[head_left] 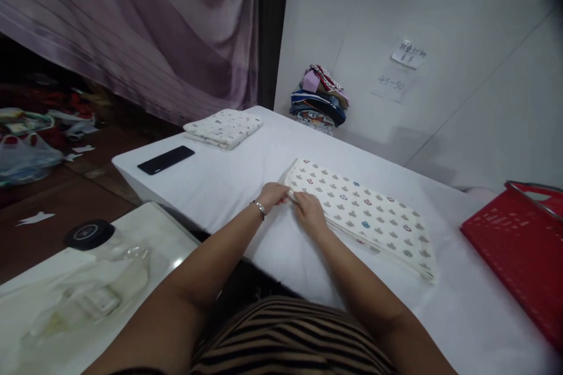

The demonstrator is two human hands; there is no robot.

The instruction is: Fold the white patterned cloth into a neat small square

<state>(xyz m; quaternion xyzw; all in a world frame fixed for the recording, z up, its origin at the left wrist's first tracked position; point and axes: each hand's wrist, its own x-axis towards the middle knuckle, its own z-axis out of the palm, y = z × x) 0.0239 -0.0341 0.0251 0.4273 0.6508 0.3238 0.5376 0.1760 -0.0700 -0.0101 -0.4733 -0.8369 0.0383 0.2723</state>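
A folded white cloth (365, 211) printed with grey, red and blue motifs lies flat on the white-covered table (246, 176). My left hand (273, 194), with a silver bracelet at the wrist, pinches the cloth's near left corner. Right beside it, my right hand (309, 211) grips the near edge of the same cloth, fingers closed over it. Both sets of fingertips almost meet at that corner. Another folded, printed white cloth (223, 128) rests at the table's far left.
A black phone (166, 160) lies near the left table edge. At the right stands a red basket (523, 246). Folded clothes (319, 99) are stacked at the back by the wall. A lower white surface (153, 228) at left holds a clear bottle (88, 307) with a black lid (89, 234).
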